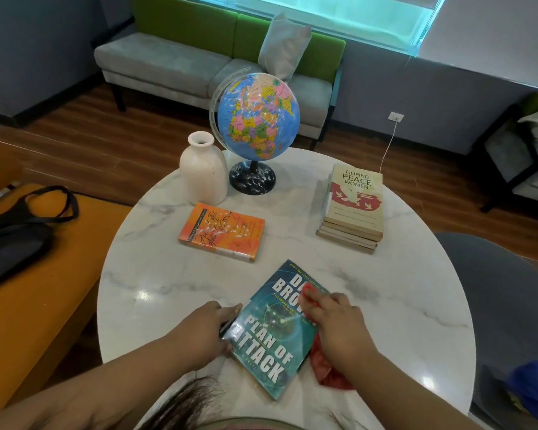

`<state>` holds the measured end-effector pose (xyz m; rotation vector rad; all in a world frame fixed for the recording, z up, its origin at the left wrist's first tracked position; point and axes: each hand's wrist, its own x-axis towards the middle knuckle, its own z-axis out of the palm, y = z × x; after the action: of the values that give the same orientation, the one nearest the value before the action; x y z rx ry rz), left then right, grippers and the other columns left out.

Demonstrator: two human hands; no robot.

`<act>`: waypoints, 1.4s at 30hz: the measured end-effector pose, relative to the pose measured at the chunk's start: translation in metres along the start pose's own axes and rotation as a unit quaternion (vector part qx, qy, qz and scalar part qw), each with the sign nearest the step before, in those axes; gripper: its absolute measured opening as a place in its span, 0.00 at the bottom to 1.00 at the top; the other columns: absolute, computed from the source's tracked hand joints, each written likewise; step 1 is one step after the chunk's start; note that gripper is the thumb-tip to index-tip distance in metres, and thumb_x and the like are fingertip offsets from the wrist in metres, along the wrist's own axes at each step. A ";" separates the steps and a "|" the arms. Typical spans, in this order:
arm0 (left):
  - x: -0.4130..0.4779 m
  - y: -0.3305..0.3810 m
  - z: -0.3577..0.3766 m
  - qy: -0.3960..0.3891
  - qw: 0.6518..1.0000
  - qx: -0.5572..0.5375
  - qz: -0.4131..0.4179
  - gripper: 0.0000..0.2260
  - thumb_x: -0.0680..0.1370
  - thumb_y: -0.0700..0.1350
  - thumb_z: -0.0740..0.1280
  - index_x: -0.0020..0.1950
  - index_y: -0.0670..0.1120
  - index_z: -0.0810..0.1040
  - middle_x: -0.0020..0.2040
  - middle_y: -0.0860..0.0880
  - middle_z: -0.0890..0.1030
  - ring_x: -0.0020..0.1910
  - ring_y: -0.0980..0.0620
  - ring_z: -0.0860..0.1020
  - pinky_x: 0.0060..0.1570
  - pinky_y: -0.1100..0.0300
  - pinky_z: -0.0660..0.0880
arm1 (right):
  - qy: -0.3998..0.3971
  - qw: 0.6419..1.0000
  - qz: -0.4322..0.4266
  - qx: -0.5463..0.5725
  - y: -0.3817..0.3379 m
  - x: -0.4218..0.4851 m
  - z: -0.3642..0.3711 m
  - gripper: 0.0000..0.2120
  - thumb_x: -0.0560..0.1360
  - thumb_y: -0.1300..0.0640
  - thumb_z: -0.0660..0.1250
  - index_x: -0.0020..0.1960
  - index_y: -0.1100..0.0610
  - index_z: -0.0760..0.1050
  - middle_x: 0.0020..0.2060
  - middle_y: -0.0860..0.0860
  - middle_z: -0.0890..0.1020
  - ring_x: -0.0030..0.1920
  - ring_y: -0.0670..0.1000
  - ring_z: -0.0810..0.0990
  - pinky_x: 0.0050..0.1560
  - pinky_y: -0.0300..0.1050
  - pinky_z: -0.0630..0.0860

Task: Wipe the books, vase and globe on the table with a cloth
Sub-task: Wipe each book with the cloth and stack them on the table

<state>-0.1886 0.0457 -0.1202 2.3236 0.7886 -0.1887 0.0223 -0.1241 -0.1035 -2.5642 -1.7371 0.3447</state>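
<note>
Both forearms [121,377] bare to the left hand [204,328] and right hand [339,328]; loose dark hair strands [193,401] below

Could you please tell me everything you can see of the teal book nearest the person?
The teal book is a glossy paperback titled Plan of Attack in white letters, with a radar-like design. It lies closed, cover up, skewed, at the near edge of the marble table. The left hand holds its left edge; the right hand presses a red cloth on its upper right part.
</note>
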 end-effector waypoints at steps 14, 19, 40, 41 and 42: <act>-0.001 0.000 0.000 0.004 1.000 -0.005 0.009 0.30 0.74 0.53 0.71 0.74 0.57 0.64 0.43 0.60 0.64 0.44 0.58 0.68 0.39 0.70 0.62 | -0.121 0.988 -0.095 -0.023 -0.005 -0.022 0.026 0.47 0.43 0.39 0.73 0.61 0.54 0.79 0.65 0.49 0.77 0.63 0.50 0.78 0.63 0.42 0.73; 0.000 0.000 0.000 -0.004 1.000 -0.014 0.009 0.29 0.72 0.53 0.72 0.72 0.57 0.68 0.43 0.59 0.65 0.42 0.58 0.69 0.36 0.73 0.62 | 0.002 0.997 0.012 0.078 0.023 -0.022 0.015 0.34 0.67 0.54 0.47 0.71 0.54 0.70 0.72 0.47 0.64 0.72 0.55 0.67 0.71 0.37 0.53; 0.001 -0.002 0.002 -0.002 1.000 -0.011 0.014 0.31 0.74 0.54 0.70 0.75 0.58 0.62 0.43 0.60 0.64 0.44 0.57 0.68 0.38 0.73 0.63 | -0.046 0.996 -0.034 0.073 0.012 0.005 -0.002 0.34 0.73 0.52 0.52 0.78 0.52 0.52 0.75 0.44 0.42 0.78 0.47 0.46 0.70 0.29 0.38; 0.000 -0.002 0.001 -0.002 1.000 -0.010 0.014 0.31 0.74 0.54 0.70 0.75 0.58 0.62 0.43 0.60 0.64 0.44 0.57 0.68 0.39 0.72 0.63 | -0.026 0.997 0.000 0.071 0.015 0.010 -0.007 0.33 0.74 0.53 0.50 0.79 0.53 0.49 0.75 0.46 0.41 0.78 0.47 0.45 0.70 0.30 0.39; 0.000 -0.002 0.002 -0.003 1.000 -0.011 0.015 0.31 0.74 0.54 0.70 0.75 0.58 0.62 0.43 0.59 0.64 0.44 0.57 0.68 0.39 0.71 0.63 | -0.018 0.998 0.018 0.061 0.013 0.012 -0.010 0.32 0.75 0.54 0.50 0.79 0.53 0.48 0.75 0.47 0.39 0.78 0.48 0.45 0.71 0.32 0.41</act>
<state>-0.1893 0.0457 -0.1224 2.3116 0.7480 -0.1732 0.0402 -0.1166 -0.0973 -2.5202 -1.6275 0.4848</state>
